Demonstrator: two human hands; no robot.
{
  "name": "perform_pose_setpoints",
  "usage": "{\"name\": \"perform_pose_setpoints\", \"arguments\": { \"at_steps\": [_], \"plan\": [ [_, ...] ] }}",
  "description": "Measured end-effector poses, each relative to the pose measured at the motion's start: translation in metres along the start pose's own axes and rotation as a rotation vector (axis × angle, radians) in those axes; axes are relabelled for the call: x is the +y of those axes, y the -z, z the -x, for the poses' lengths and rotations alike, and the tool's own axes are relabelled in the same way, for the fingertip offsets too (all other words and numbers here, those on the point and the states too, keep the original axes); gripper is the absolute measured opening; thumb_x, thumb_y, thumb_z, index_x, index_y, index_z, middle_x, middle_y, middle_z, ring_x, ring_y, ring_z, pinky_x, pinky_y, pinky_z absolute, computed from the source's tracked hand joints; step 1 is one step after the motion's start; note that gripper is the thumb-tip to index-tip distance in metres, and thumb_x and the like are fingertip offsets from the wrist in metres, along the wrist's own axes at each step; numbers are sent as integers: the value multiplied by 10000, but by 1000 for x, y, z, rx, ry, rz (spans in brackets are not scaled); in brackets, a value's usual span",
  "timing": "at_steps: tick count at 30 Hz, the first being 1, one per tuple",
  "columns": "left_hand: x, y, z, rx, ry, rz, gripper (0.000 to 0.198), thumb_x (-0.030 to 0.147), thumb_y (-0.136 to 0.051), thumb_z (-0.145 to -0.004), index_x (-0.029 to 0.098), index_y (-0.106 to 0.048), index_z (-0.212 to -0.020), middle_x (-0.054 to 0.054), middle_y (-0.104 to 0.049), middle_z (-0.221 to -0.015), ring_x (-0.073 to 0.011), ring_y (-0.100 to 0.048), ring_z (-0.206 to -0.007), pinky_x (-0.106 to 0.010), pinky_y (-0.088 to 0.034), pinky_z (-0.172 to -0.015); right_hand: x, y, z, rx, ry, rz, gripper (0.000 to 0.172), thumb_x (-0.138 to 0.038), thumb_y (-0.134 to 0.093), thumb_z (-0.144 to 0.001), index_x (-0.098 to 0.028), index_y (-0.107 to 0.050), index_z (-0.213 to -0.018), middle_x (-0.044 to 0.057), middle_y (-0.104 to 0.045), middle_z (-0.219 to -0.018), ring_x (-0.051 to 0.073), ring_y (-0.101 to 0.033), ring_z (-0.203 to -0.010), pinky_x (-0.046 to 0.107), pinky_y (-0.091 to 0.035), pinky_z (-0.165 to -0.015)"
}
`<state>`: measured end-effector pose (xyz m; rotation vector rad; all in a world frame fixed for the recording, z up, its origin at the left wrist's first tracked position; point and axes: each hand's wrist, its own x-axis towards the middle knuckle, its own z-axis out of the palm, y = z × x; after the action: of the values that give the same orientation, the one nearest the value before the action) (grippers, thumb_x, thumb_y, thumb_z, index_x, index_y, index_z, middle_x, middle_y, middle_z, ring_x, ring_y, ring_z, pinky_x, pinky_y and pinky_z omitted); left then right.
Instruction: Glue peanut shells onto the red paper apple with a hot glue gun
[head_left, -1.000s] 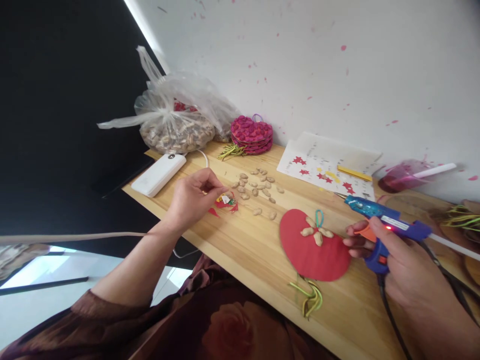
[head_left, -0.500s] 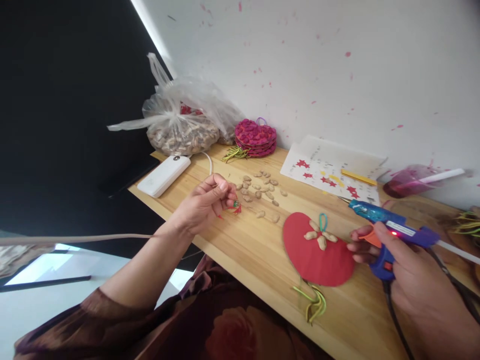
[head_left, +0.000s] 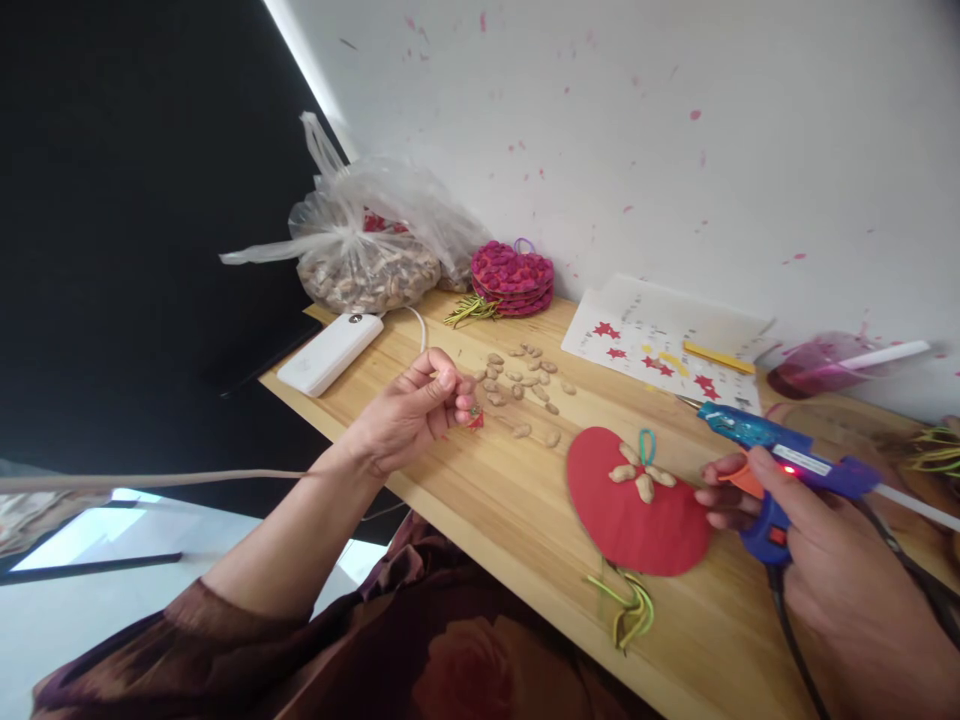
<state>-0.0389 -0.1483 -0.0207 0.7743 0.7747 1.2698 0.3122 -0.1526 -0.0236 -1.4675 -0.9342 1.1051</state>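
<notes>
at right of frame, the right hand [head_left: 814, 550] is wrapped round a blue hot glue gun [head_left: 761, 432], its nozzle pointing left. just left of it, at lower right of centre, a rounded red card [head_left: 634, 535] lies on the wooden table [head_left: 502, 500], bearing a few peanuts [head_left: 645, 487] beside a teal loop [head_left: 647, 446]. near the centre, the left hand [head_left: 416, 410] has fingertips pinched together; whether they hold anything, i cannot tell. loose peanuts [head_left: 517, 392] are scattered just beyond.

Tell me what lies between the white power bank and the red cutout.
The left hand and, beyond it, loose peanuts on the wooden table, as the head view shows.
</notes>
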Motion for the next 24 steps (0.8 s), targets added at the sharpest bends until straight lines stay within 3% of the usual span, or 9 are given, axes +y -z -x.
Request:
{"name": "perform_pose_setpoints", "arguments": {
  "at_steps": [5,10,14,24],
  "plan": [
    [5,8,-2,81,-37,-45,342,308,-884,-762,186,-568,-807,-1,-640,-847,-97,-633,-725,-215,-537,-640,5,4,-3,-10,-28,-10,357,-552,-862,-668,-225,-728,-719,19,-719,-718,152,-656,-495,233,-577,-434],
    [13,12,-6,160,-202,-246,276,241,-888,-726,150,-627,-727,4,-653,-694,-80,-610,-630,-183,-516,-596,15,10,-7,-12,-36,-11,338,-517,-849,-704,-208,-736,-781,28,-740,-764,163,-672,-496,261,-602,-466],
    [14,14,-8,210,-311,-385,226,197,-878,-703,146,-657,-705,-10,-710,-717,-90,-647,-602,-202,-542,-604,13,9,-6,-3,-19,5,353,-528,-844,-703,-203,-727,-775,25,-734,-748,165,-672,-490,259,-596,-448],
    [13,17,-8,244,-309,-527,156,220,-837,-728,159,-697,-758,-8,-721,-732,-113,-666,-624,-238,-556,-632,15,11,-10,-7,-62,-8,369,-534,-866,-666,-211,-735,-786,34,-738,-760,177,-682,-521,270,-601,-454]
  ]
}}
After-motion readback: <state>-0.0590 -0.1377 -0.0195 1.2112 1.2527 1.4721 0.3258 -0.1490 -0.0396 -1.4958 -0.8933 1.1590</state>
